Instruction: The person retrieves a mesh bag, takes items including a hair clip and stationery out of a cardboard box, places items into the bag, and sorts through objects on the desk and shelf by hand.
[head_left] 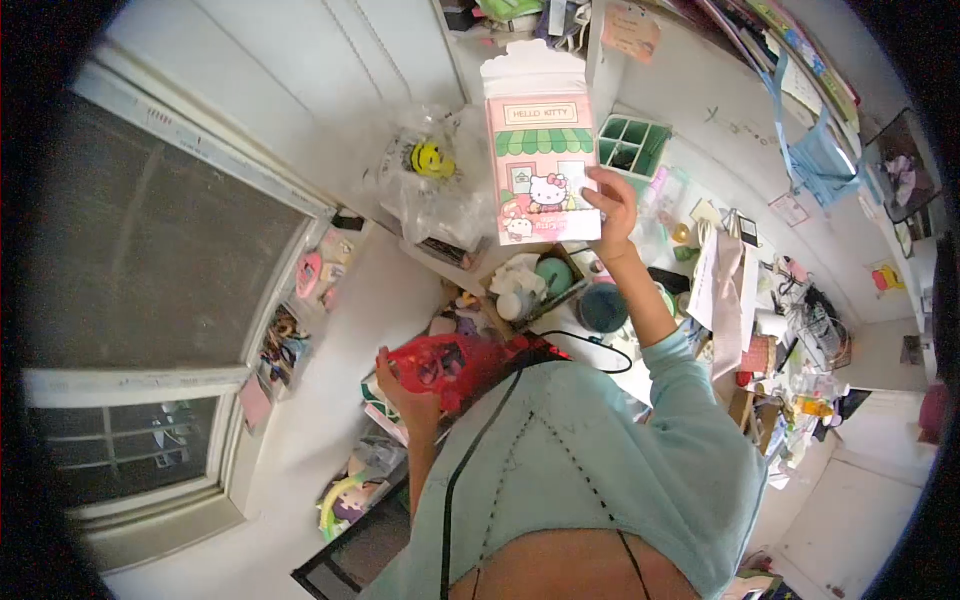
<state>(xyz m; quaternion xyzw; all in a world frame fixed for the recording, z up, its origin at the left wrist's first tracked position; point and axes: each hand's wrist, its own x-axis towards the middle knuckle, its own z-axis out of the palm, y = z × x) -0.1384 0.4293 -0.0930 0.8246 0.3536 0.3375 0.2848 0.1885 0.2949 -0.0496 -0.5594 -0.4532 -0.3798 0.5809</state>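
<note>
My right hand grips the lower right edge of a pink Hello Kitty box, raised over the desk. The box has a green striped awning printed on its front and a scalloped white flap standing up at its top. Down at the left, my left hand is closed on the side of a red see-through bag. Small items show dimly inside the bag, but I cannot make out what they are. Part of the bag lies against my light-blue top.
A clear plastic bag with a yellow bee stands behind the box, left of it. A green divided organizer and a dark round container are near my right arm. Clutter covers the desk rightward. A window is at left.
</note>
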